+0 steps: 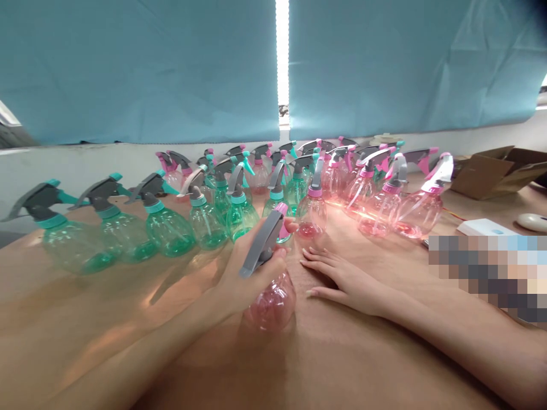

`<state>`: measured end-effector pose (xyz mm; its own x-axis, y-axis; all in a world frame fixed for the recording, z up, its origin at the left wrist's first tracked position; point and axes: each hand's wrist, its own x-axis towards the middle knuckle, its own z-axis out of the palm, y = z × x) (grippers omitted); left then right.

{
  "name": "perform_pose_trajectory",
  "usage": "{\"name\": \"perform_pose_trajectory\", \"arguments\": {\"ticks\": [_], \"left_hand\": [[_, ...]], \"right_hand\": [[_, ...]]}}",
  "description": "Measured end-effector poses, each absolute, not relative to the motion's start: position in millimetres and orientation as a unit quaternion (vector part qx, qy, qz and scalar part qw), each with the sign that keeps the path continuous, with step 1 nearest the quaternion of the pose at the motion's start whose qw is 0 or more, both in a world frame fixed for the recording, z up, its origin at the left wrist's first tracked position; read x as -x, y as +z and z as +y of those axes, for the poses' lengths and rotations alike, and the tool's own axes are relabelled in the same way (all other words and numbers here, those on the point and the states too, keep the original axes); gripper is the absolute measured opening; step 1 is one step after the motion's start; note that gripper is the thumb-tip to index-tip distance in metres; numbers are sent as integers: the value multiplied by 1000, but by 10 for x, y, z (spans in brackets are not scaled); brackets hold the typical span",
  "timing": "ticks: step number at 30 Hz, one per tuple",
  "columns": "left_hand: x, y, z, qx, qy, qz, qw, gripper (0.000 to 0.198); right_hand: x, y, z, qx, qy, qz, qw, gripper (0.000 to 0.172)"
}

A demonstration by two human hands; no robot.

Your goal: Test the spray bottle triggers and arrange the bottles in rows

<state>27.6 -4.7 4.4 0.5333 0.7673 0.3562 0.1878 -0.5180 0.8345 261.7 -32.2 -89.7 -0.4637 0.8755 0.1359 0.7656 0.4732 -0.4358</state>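
A pink spray bottle (270,304) with a grey and pink trigger head stands on the wooden table before me. My left hand (250,259) is wrapped round its neck, just under the sprayer head, fingers near the pink trigger. My right hand (337,276) lies flat on the table to the right of the bottle, fingers stretched out and holding nothing. Just beyond my hands stands another pink spray bottle (311,213). A green spray bottle (242,213) is behind my left hand, partly covered by it.
Several green spray bottles (168,230) form a row at the left, and several pink ones (416,210) stand at the right. More crowd the back by the wall. An open cardboard box (491,171), a white box (487,228) and a computer mouse (532,221) lie at the right.
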Motion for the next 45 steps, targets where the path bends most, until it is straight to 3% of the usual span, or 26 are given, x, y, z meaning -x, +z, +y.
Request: {"name": "perform_pose_trajectory", "arguments": {"ticks": [11,19,27,36,45], "left_hand": [[-248,59,-50,-797,370,314,360,38],[-209,147,-98,-821,352,319,318,13],[-210,193,-124,-821,368,294,323,9],[-232,109,-84,-819,356,332,303,35],[-236,70,-64,-812,365,339,304,36]], "right_hand": [[-2635,-932,-316,484,159,-842,178,74],[-2621,-895,-329,485,161,-842,173,74],[-2637,-915,-326,481,160,-843,180,72],[-2629,-909,-325,486,152,-844,167,74],[-2631,-913,-325,486,157,-842,173,73]]}}
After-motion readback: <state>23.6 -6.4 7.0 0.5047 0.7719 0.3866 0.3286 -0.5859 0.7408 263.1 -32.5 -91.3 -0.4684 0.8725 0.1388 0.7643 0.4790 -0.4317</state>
